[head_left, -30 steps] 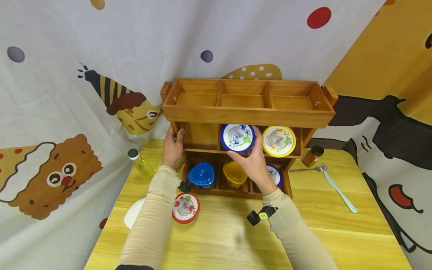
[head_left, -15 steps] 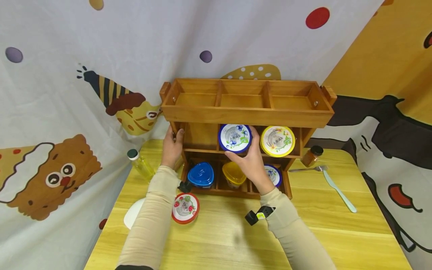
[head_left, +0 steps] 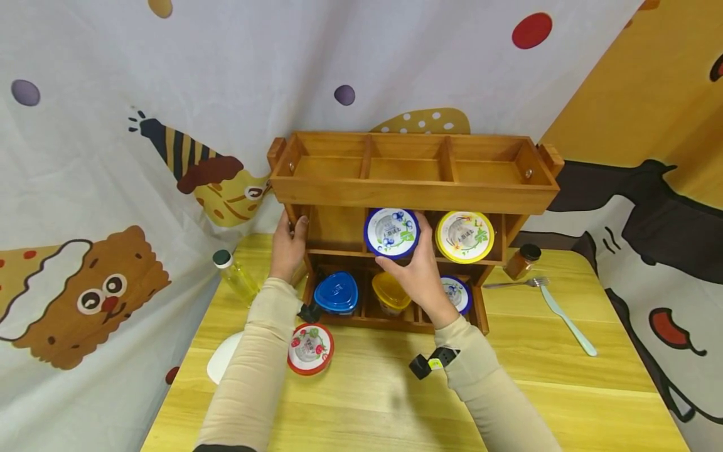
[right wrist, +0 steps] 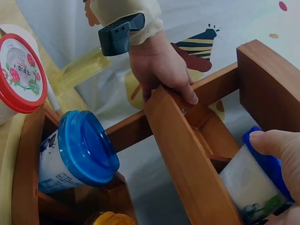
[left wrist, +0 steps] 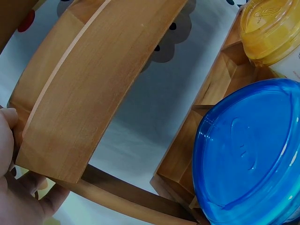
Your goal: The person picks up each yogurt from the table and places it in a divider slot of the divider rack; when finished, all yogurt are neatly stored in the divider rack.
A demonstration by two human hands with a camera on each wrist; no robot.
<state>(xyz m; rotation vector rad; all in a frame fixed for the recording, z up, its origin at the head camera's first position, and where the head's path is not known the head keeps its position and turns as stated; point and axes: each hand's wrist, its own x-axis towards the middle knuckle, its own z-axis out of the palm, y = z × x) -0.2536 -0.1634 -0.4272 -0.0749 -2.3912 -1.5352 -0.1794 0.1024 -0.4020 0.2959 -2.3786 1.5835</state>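
A three-tier wooden rack (head_left: 415, 196) stands on the table, and my left hand (head_left: 289, 250) grips its left side post at the middle tier. In the right wrist view that hand (right wrist: 161, 65) has its thumb over the tray's end board. My right hand (head_left: 420, 267) holds a round tub with a blue-rimmed blueberry lid (head_left: 391, 233) at the centre compartment of the middle tier. From the right wrist, the tub's white side (right wrist: 251, 185) shows partly inside the tray. To its right sits a yellow-rimmed tub (head_left: 465, 236) in the same tier.
The bottom tier bears a blue-lidded tub (head_left: 336, 292), a yellow-lidded tub (head_left: 391, 290) and another blue-rimmed tub (head_left: 459, 295). A red-rimmed strawberry tub (head_left: 310, 349), an oil bottle (head_left: 240, 279) and a white object (head_left: 223, 358) lie left. Right are a spice jar (head_left: 522, 262), fork (head_left: 516, 284) and knife (head_left: 570, 323).
My right hand has shifted slightly left with the blue-rimmed tub, widening the gap to the yellow-rimmed tub. My left hand keeps its grip on the rack.
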